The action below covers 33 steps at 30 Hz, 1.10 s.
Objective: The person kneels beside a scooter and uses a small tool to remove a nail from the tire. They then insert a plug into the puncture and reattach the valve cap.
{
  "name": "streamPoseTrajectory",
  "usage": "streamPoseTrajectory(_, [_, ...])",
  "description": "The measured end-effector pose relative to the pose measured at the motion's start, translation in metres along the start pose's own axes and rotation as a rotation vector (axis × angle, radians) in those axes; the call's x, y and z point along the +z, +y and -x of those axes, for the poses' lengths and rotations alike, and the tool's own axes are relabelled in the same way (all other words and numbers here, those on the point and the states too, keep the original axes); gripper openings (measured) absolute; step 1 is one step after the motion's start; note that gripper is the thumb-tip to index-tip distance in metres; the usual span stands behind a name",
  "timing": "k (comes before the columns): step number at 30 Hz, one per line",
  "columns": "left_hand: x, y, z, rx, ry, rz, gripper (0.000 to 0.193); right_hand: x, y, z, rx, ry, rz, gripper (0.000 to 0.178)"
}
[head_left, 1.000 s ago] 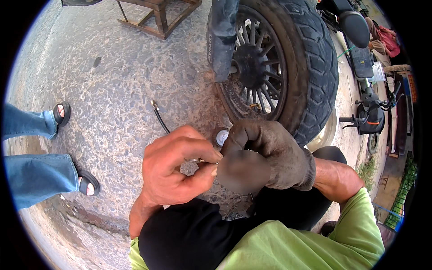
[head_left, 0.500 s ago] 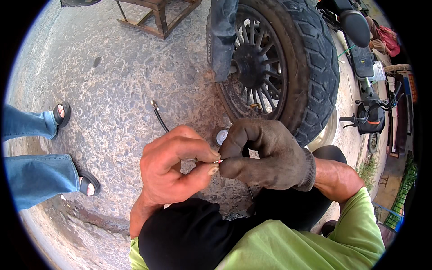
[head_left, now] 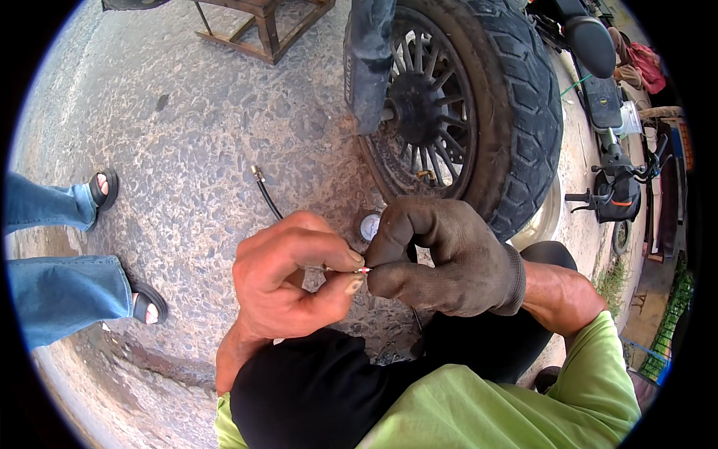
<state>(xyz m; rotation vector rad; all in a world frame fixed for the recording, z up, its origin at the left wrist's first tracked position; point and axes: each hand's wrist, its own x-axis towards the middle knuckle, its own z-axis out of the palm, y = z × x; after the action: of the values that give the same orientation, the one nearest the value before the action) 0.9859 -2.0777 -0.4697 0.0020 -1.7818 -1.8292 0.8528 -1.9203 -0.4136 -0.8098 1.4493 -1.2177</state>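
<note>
Between my two hands is a tiny valve core (head_left: 363,270), a thin metal pin with a red band. My bare left hand (head_left: 292,273) pinches it between thumb and forefinger. My right hand (head_left: 449,258), in a dark knit work glove, closes thumb and forefinger on its other end. Just beyond the fingers, a round white-faced gauge (head_left: 369,227) lies on the ground, partly hidden by the glove. A black hose (head_left: 267,199) with a metal end fitting runs out from behind my left hand. Ahead stands a motorbike wheel (head_left: 422,108) with a brass-coloured valve piece (head_left: 425,176) at its rim.
Another person's legs in jeans (head_left: 67,295) and black sandals (head_left: 154,302) are at the left. A rusty metal stand (head_left: 265,34) is at the far side. Along the right are a parked scooter (head_left: 613,179) and a pale basin (head_left: 542,224) behind the tyre (head_left: 527,112).
Both hands stay almost in place. The right fingertips have shifted very slightly to the right, so a little more of the valve core's red band shows.
</note>
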Motion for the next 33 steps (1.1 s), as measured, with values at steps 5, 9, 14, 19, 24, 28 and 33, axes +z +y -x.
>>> streamPoseTrajectory(5, [0.001, -0.003, 0.000, -0.004, -0.009, 0.019, 0.027, 0.001, -0.006, 0.000, 0.098, 0.006, -0.010, 0.017])
streamPoseTrajectory(9, [0.000, -0.004, 0.001, 0.004, -0.017, 0.000, 0.028, 0.002, -0.018, 0.001, 0.195, -0.043, -0.051, 0.017])
streamPoseTrajectory(14, [0.000, -0.002, -0.001, 0.015, -0.051, -0.025, 0.028, -0.001, -0.011, -0.003, -0.078, -0.044, 0.266, 0.016])
streamPoseTrajectory(19, [0.002, -0.004, 0.001, 0.015, -0.062, 0.021, 0.027, -0.006, 0.000, -0.005, -0.311, -0.067, 0.341, 0.012])
streamPoseTrajectory(24, [0.001, -0.004, 0.001, 0.002, -0.057, 0.032, 0.027, -0.005, -0.001, -0.005, -0.263, -0.069, 0.305, 0.010])
streamPoseTrajectory(28, [0.000, -0.005, 0.002, -0.021, -0.052, 0.097, 0.026, -0.003, 0.004, -0.006, -0.389, 0.007, 0.385, 0.009])
streamPoseTrajectory(33, [-0.003, -0.007, 0.006, -0.044, 0.017, 0.154, 0.018, -0.002, 0.001, -0.010, -0.487, 0.067, 0.481, 0.018])
